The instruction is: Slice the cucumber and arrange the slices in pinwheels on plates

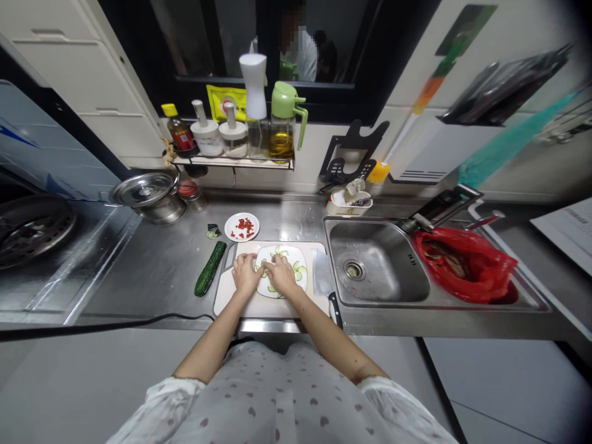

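A square white plate (292, 251) with several pale green cucumber slices (300, 271) around its rim lies on a cutting board (226, 290). Over the plate's left part, my left hand (246, 272) is closed, fingertips at a small cucumber slice. My right hand (280, 275) meets it there, its fingers pinched on the same slice, mostly hidden under them. A cleaver (322, 274) with a black handle lies along the board's right edge. Left of the board rests a cut cucumber (210, 269), with cucumber pieces (213, 231) behind it. A round white plate (242, 234) holds chopped red bits.
A sink (379, 262) lies to the right, with a red plastic bag (467, 265) beside it. At the back left stand a lidded steel pot (155, 197) and a small jar (193, 196). A wall shelf (231, 162) of seasonings hangs above the counter.
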`<action>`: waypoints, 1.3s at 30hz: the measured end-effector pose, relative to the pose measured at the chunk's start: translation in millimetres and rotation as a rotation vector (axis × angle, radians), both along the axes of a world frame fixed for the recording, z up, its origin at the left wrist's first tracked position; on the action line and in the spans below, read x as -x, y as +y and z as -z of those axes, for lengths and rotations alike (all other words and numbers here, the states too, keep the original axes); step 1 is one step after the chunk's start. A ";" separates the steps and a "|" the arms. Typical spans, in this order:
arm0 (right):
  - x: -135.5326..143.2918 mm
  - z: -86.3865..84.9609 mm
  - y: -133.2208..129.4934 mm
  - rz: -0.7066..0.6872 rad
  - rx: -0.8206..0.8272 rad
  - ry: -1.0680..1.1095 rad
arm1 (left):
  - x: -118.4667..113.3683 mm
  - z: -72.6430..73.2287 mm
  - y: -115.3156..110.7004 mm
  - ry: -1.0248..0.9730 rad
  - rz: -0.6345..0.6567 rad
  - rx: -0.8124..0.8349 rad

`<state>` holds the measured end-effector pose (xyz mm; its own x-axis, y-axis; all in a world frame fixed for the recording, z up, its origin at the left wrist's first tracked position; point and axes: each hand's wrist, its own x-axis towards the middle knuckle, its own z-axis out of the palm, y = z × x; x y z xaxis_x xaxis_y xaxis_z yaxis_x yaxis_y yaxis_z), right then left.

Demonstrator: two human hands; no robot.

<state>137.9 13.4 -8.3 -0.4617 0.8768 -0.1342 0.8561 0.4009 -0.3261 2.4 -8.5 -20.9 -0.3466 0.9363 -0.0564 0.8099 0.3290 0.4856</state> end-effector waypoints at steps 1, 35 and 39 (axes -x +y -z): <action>-0.5 -0.1 0.9 0.001 0.004 0.001 | 0.1 0.2 -0.1 0.001 0.003 -0.003; 2.1 3.6 -16.9 0.062 -0.017 -0.006 | 9.4 1.8 -1.1 0.044 0.177 -0.082; 1.7 5.5 -17.4 0.056 -0.011 -0.004 | 9.3 2.5 -1.7 0.058 0.180 -0.084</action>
<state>136.2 -3.9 -13.7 -0.4115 0.9026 -0.1264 0.8785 0.3559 -0.3186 -6.9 -10.2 -23.4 -0.1732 0.9841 0.0394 0.8794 0.1365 0.4562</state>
